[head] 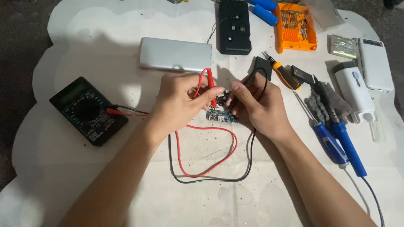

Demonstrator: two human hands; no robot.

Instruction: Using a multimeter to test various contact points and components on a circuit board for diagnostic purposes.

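My left hand (179,103) pinches a red test probe (211,89), its tip down on a small blue circuit board (221,116) on the white sheet. My right hand (257,107) holds a black test probe (251,79), also pointed at the board. Red lead (202,172) and black lead (210,180) loop on the sheet toward me and run left to a black multimeter (87,110). The probe tips are partly hidden by my fingers.
A silver flat case (175,54) and a black battery holder (233,27) lie behind my hands. To the right lie an orange screwdriver (283,72), an orange bit case (295,27), blue-handled tools (343,145) and white devices (355,90).
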